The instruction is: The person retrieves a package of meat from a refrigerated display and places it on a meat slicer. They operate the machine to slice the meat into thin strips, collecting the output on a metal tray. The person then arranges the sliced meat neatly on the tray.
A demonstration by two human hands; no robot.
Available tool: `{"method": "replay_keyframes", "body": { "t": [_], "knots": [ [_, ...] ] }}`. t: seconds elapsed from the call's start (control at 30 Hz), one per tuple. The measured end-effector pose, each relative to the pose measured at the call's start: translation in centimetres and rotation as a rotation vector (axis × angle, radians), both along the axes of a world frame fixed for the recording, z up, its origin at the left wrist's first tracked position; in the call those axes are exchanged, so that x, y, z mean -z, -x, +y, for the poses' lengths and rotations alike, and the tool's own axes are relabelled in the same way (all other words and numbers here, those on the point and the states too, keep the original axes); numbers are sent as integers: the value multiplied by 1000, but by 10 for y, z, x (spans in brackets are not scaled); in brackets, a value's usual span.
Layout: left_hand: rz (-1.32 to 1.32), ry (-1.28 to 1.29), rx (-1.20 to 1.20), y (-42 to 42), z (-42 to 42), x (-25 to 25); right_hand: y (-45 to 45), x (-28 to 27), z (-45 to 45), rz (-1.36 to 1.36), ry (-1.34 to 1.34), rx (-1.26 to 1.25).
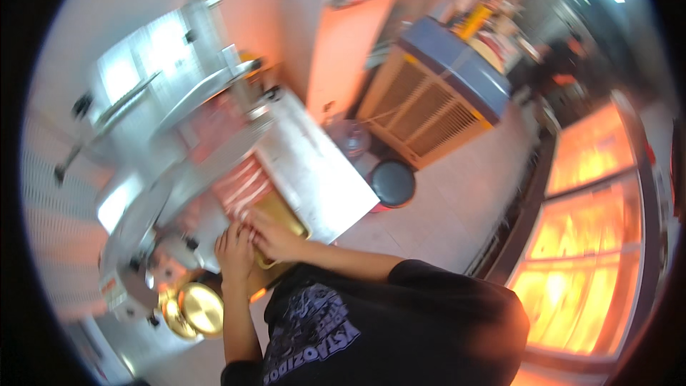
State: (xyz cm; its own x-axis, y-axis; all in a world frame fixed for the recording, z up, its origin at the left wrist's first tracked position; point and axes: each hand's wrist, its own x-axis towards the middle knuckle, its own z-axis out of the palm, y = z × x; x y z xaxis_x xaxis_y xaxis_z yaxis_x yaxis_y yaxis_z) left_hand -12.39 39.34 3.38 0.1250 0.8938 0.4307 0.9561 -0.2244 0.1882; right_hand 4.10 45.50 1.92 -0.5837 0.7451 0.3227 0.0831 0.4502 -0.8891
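Observation:
In front of me stands a metal meat slicer point(228, 153), with a large block of reddish meat point(211, 123) behind its guard. Pink-and-white meat slices point(244, 185) lie in overlapping rows on a gold-coloured rectangular tray point(281, 214) beside the slicer. My left hand point(234, 252) and my right hand point(276, 238) meet at the near end of the slices, fingers bent and close together. Motion blur hides whether either hand grips a slice. The tray's near part is partly behind my right hand.
A steel table point(321, 182) carries the tray. Golden round plates point(201, 308) sit left of my left forearm. Beyond the table are a dark round stool point(393, 183), a clear plastic bottle point(351, 139) and an air cooler point(429, 96). A lit display cabinet point(579, 279) stands at right.

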Motion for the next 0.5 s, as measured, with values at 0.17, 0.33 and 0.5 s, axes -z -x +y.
{"method": "replay_keyframes", "body": {
  "t": [0.17,0.33,0.5],
  "knots": [
    [-51,106,246,-10,2,-12,-32,-14,-10,-185,-39,66],
    [-44,97,358,-1,-2,-12,-61,-16,10,-543,-445,194],
    [-57,174,273,14,-6,6,-54,9,24,-604,-462,139]
  ]
}}
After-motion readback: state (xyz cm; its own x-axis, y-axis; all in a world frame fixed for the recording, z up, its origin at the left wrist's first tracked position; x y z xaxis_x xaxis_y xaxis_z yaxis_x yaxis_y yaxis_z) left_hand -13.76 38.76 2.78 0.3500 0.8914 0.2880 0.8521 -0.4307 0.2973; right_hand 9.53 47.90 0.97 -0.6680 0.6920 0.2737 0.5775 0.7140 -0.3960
